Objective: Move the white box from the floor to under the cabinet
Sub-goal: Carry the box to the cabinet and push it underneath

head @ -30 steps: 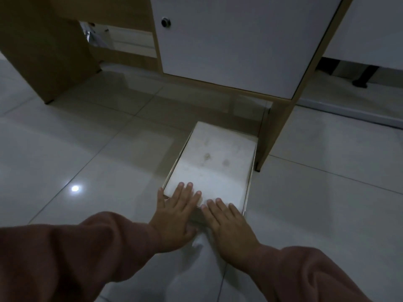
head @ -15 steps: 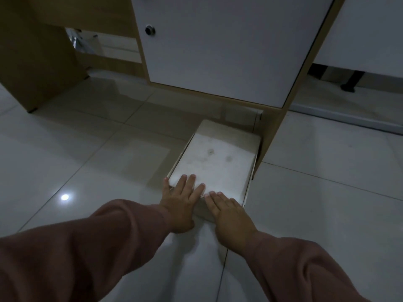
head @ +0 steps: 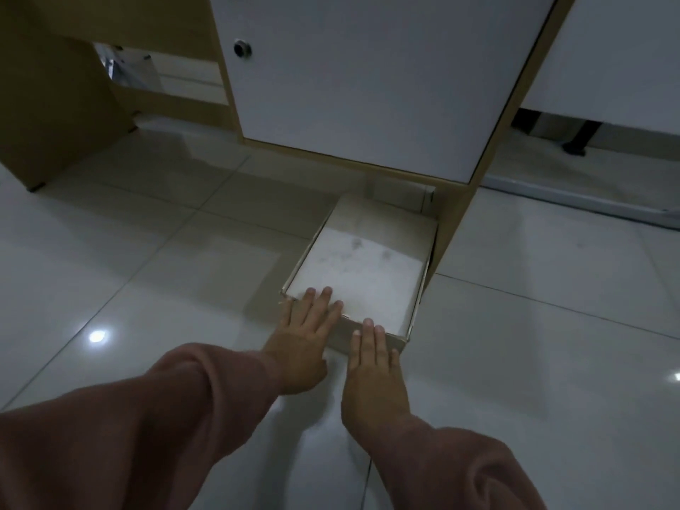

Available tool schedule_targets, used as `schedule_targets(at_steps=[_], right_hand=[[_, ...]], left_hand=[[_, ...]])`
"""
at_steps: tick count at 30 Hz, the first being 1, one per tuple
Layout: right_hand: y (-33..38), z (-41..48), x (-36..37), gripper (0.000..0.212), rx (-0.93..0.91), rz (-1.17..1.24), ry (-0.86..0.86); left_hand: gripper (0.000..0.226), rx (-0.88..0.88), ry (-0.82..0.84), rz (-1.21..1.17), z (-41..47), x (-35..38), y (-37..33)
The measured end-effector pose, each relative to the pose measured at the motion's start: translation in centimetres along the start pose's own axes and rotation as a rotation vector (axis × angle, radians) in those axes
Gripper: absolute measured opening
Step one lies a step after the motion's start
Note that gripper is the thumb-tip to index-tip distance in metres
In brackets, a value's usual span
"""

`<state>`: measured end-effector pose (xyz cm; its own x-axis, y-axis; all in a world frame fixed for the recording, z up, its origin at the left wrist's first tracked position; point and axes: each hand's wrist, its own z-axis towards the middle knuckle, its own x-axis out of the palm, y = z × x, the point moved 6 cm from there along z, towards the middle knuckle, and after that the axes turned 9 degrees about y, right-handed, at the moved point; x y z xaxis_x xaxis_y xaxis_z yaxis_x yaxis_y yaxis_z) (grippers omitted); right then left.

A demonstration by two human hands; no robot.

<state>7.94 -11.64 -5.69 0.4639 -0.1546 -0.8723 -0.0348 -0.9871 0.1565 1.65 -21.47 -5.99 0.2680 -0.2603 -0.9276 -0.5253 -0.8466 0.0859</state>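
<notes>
A flat white box (head: 364, 266) with dark smudges on its lid lies on the tiled floor, its far end in the shadow beneath the cabinet (head: 360, 79), which has a white door and wooden sides. My left hand (head: 305, 340) lies flat on the box's near left corner, fingers stretched over the lid. My right hand (head: 371, 366) presses flat against the box's near side, fingertips at the top edge. Neither hand grips anything. The box's right side runs close along the cabinet's wooden leg (head: 452, 222).
A round lock (head: 242, 49) sits on the cabinet door. A wooden panel (head: 55, 104) stands at the left, with a gap and crumpled foil behind it. Glossy floor tiles (head: 147, 288) spread left and right. A dark furniture foot (head: 576, 145) shows far right.
The box has slid farther away, its far end going deeper beneath the cabinet. Both hands followed it forward, staying flat on its near edge.
</notes>
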Motion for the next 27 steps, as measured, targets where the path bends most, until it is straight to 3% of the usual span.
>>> schedule_targets(at_steps=[6, 9, 22, 27], right_hand=[[-0.6, 1.3, -1.3, 0.075, 0.041, 0.013, 0.04], [-1.6, 2.5, -2.4, 0.077, 0.06, 0.035, 0.041], [-3.1, 7.5, -5.9, 0.084, 0.085, 0.028, 0.114], [-4.0, 9.5, -6.8, 0.074, 0.131, 0.04, 0.098]], left_hand=[[0.109, 0.046, -0.051, 0.031, 0.6, 0.5, -0.9], [0.102, 0.08, 0.007, 0.001, 2.0, -0.2, -1.7], [0.097, 0.007, 0.127, 0.06, 8.0, -2.2, -1.4], [0.094, -0.033, 0.148, 0.07, 10.0, -3.4, -2.0]])
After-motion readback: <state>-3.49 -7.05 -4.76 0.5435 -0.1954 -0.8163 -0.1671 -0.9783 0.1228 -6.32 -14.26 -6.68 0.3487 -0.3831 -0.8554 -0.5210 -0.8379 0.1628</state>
